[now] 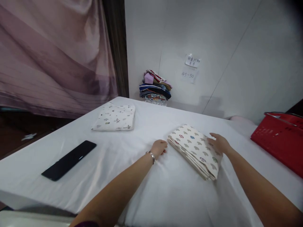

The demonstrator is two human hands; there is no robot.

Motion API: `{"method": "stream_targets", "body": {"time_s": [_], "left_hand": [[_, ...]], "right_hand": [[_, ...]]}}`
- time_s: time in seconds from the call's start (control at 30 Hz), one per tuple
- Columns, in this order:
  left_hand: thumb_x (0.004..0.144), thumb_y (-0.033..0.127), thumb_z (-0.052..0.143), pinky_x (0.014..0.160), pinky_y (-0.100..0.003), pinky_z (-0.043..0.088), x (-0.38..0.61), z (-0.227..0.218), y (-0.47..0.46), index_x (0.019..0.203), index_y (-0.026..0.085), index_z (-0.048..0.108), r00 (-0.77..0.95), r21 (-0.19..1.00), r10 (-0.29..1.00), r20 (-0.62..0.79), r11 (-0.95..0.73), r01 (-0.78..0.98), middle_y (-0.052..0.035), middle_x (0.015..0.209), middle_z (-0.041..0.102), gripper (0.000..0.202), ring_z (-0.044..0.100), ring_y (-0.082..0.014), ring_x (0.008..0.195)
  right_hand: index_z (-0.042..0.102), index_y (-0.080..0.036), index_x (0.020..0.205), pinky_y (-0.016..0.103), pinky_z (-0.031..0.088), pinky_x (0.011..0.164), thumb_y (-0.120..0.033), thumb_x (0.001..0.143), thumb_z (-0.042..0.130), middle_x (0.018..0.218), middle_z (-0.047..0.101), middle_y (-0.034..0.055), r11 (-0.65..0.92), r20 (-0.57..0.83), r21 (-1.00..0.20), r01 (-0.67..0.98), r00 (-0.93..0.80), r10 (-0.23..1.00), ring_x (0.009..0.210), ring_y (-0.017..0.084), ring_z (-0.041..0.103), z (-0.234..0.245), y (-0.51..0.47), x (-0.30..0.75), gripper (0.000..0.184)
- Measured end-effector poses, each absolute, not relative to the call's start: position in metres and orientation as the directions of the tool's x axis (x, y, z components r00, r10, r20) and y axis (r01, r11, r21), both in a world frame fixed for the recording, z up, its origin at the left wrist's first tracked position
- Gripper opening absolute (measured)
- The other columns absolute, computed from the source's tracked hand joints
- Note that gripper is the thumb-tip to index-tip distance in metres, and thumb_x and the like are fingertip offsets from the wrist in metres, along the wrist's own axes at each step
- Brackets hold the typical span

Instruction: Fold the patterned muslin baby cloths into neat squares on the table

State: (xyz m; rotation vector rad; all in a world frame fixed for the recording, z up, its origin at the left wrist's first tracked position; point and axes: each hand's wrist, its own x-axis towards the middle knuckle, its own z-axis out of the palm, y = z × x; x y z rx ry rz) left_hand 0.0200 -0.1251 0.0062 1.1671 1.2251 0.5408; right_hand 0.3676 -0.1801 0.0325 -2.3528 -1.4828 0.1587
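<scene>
A folded cream cloth (pixel 194 145) with grey mushroom-like shapes and a few coloured figures lies on the white-covered table, its layered edge facing left and toward me. My right hand (pixel 218 143) is at its right edge, thumb apart from the fingers; the fingers touch the cloth and are partly blurred against it. Just off the cloth's left corner is my left hand (pixel 159 147), low over the white table cover (pixel 146 183). Its fingers are loosely bent with small gaps between them, and no object shows in them. A silvery bracelet (pixel 151 156) circles the left wrist.
Another folded white printed cloth (pixel 115 118) lies at the back left. A black flat slab (pixel 69 160) lies at the left. A red basket (pixel 279 138) stands at the right. Stacked fabrics (pixel 155 86) rise beyond the table's far edge, near a wall with paper notes (pixel 188 75).
</scene>
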Motion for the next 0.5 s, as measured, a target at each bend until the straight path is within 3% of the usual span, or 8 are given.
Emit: {"method": "stream_targets", "body": {"time_s": [0.13, 0.23, 0.37, 0.43, 0.5], "left_hand": [[0.08, 0.024, 0.049, 0.047, -0.019, 0.039, 0.025, -0.003, -0.103, 0.113, 0.015, 0.051, 0.253, 0.911, 0.918, -0.306, 0.204, 0.359, -0.0079, 0.098, 0.062, 0.034, 0.059, -0.0091, 0.058], [0.078, 0.024, 0.052, 0.054, -0.021, 0.042, 0.036, -0.004, -0.094, 0.104, 0.016, 0.058, 0.288, 0.883, 0.928, -0.236, 0.08, 0.463, -0.0083, 0.094, 0.064, 0.028, 0.061, -0.0137, 0.066], [0.066, 0.023, 0.064, 0.07, -0.024, 0.043, 0.045, 0.0, -0.093, 0.08, 0.017, 0.065, 0.363, 0.809, 0.924, -0.116, -0.124, 0.574, -0.01, 0.094, 0.065, 0.015, 0.06, -0.021, 0.087], [0.064, 0.025, 0.067, 0.074, -0.026, 0.042, 0.047, 0.001, -0.093, 0.081, 0.017, 0.064, 0.376, 0.765, 0.924, -0.074, -0.19, 0.615, -0.0111, 0.1, 0.063, 0.02, 0.059, -0.0218, 0.089], [0.068, 0.027, 0.063, 0.075, -0.027, 0.042, 0.047, 0.002, -0.095, 0.085, 0.016, 0.063, 0.374, 0.727, 0.927, -0.037, -0.232, 0.646, -0.0117, 0.103, 0.06, 0.02, 0.059, -0.0213, 0.088]], "right_hand": [[0.056, -0.021, 0.118, 0.032, 0.044, 0.088, -0.047, 0.081, 0.047, 0.125, 0.054, 0.0066, -0.183, 0.093, -0.493, 0.85, 0.261, 0.961, 0.107, 0.024, 0.054, 0.037, -0.174, 0.301, 0.046], [0.055, -0.022, 0.118, 0.033, 0.042, 0.092, -0.046, 0.082, 0.046, 0.126, 0.053, 0.006, 0.002, 0.12, -0.534, 0.845, 0.073, 0.99, 0.114, 0.023, 0.049, 0.039, -0.171, 0.251, 0.044], [0.041, -0.019, 0.132, 0.041, 0.03, 0.102, -0.043, 0.075, 0.056, 0.137, 0.042, 0.0106, 0.148, 0.099, -0.373, 0.916, -0.119, 0.988, 0.125, 0.026, 0.037, 0.032, -0.171, 0.209, 0.064], [0.033, -0.017, 0.137, 0.045, 0.024, 0.104, -0.036, 0.071, 0.061, 0.142, 0.033, 0.0133, 0.147, 0.062, -0.273, 0.951, -0.135, 0.989, 0.13, 0.029, 0.028, 0.027, -0.171, 0.2, 0.075], [0.031, -0.015, 0.138, 0.045, 0.023, 0.104, -0.026, 0.07, 0.059, 0.143, 0.031, 0.0136, 0.135, 0.047, -0.228, 0.964, -0.127, 0.991, 0.131, 0.028, 0.026, 0.025, -0.172, 0.198, 0.074]]}}
